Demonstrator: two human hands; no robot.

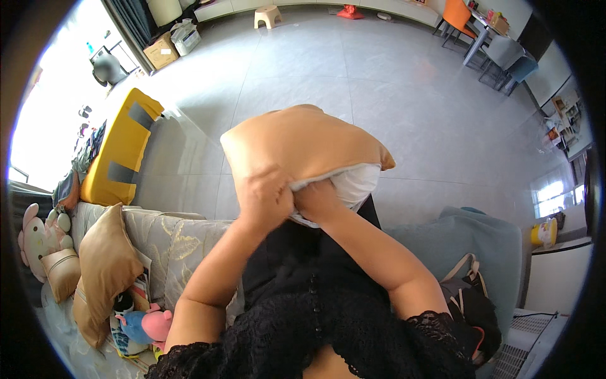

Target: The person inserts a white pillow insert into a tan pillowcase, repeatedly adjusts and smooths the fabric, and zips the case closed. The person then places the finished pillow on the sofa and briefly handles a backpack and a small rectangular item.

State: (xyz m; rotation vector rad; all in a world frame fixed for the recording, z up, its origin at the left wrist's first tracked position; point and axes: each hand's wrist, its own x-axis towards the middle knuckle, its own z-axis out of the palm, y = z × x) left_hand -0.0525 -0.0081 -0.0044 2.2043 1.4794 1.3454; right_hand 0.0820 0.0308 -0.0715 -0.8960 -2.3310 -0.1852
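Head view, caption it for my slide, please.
Left hand grips a tan cushion cover; right hand reaches partly inside.

right hand [317, 201] partly hidden, white pillow [357, 182] mostly covered

I can't read any words or numbers from where I stand. The cardboard box [159, 55] by the dark curtain [132, 26] has a small pale patch [165, 52] on its side, perhaps a label, but it's too tiny to make out. Over to the right, the yellow tub [540, 234] has a paler area too, and whatever might be printed there is beyond me at this size
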